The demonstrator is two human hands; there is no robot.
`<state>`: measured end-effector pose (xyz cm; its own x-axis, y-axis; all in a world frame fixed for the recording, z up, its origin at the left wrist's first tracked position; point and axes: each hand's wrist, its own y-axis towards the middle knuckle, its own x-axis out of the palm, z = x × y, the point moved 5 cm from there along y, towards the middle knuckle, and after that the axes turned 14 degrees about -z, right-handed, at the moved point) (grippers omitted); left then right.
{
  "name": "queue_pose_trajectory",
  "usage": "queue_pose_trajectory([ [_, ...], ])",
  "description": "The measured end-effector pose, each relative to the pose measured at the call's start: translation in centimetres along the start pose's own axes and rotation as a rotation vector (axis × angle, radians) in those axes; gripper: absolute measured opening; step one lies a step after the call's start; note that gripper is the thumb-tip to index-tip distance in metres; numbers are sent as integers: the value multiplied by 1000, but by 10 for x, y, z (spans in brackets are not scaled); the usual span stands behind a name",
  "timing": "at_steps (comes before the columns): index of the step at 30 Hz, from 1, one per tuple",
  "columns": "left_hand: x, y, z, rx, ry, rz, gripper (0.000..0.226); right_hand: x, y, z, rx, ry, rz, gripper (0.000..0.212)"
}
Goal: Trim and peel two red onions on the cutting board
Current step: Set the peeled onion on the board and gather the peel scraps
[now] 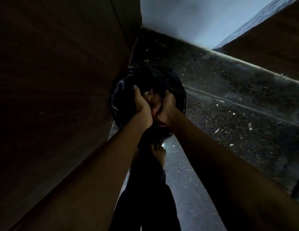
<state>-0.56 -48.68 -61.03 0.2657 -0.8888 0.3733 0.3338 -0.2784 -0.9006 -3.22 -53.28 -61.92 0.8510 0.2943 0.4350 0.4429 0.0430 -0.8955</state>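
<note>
Both my hands are held out over a round bin lined with a black plastic bag (122,90) that stands on the floor. My left hand (142,104) and my right hand (168,105) are cupped side by side, and between them lies a dark reddish clump of onion peel scraps (156,99). The left hand's fingers are fairly straight along the clump, and the right hand's fingers curl around it. The scene is dim. No onions, cutting board or knife are in view.
A dark wooden cabinet face (58,97) fills the left. A speckled dark stone floor (228,114) with a raised ledge runs to the right. My bare foot (159,152) and dark trouser legs stand just behind the bin. A pale wall (195,19) is at the back.
</note>
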Motion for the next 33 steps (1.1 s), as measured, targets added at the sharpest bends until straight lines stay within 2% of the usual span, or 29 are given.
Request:
queue_pose_trajectory([
  [3, -15, 10, 7, 2, 46, 18, 70, -4, 10, -5, -15, -31, 30, 59],
  [6, -27, 18, 15, -7, 203, 111, 75, -4, 15, -3, -10, -49, 32, 53],
  [8, -33, 21, 14, -15, 317, 143, 74, -7, 12, -6, -52, -184, 89, 46],
  [12, -32, 13, 14, 40, 598, 200, 50, -14, 1, -8, -151, -292, 166, 37],
  [14, -20, -4, 15, 127, 685, 176, 36, -9, -10, -4, -183, -287, 158, 32],
  [16, -3, -32, 19, 196, 796, 141, 29, 0, -35, -4, -223, -361, 223, 27],
  [19, 27, -95, 20, 282, 848, 89, 27, 32, -106, -11, -332, -460, 226, 30],
  [25, 86, -274, 58, 525, 701, 25, 23, 121, -292, -28, -693, -581, 141, 30],
  [30, 114, -446, 122, 788, 548, 2, 27, 221, -425, -10, -789, -508, -153, 29],
  [33, 104, -531, 160, 987, 543, 16, 24, 275, -490, 21, -863, -605, -271, 32],
])
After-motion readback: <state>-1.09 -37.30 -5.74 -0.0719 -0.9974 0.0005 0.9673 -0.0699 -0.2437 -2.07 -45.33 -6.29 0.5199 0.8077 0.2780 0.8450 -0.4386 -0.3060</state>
